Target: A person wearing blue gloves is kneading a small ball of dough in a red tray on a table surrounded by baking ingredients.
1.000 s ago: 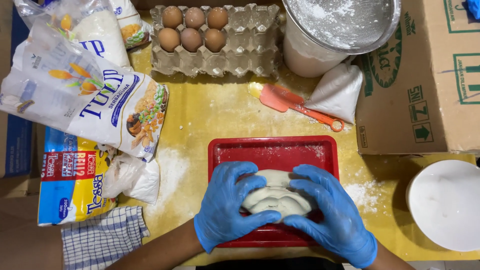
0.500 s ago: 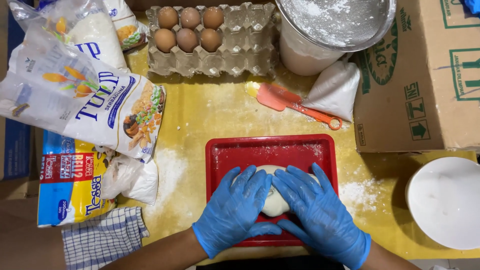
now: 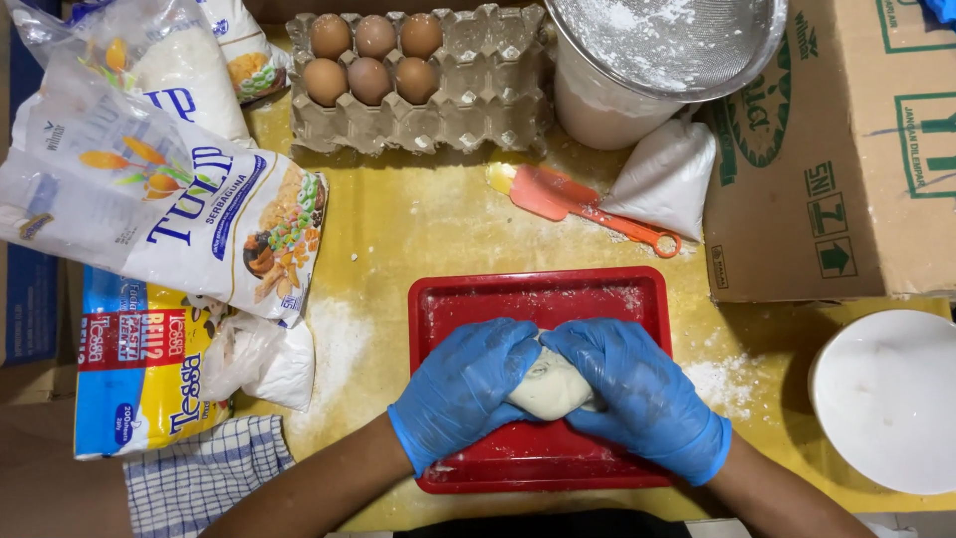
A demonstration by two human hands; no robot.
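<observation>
The lump of pale dough lies in the red tray, near its middle, and both hands press on it from the two sides. The left hand, in a blue glove, covers the left part of the dough; its fingers are curved over the top and closed around it. The right hand, also in a blue glove, covers the right part in the same way, with the fingers bent down on the dough. The fingertips of both hands meet above the dough, so only a small pale part shows between and below them. The dough rests on the tray floor and is not lifted.

The red tray stands on a yellow table cover, which has white flour dust on it. Behind the tray lies a red spatula with an orange handle, and just beside it a small clear bag of white powder. The grey egg carton holds six brown eggs in its left cups; the other cups are bare. A metal sieve with flour in it sits on top of a pale tub. On the left lie flour bags and a checked cloth. On the right there is a white bowl beside a cardboard box; I cannot tell what is inside the bowl.
</observation>
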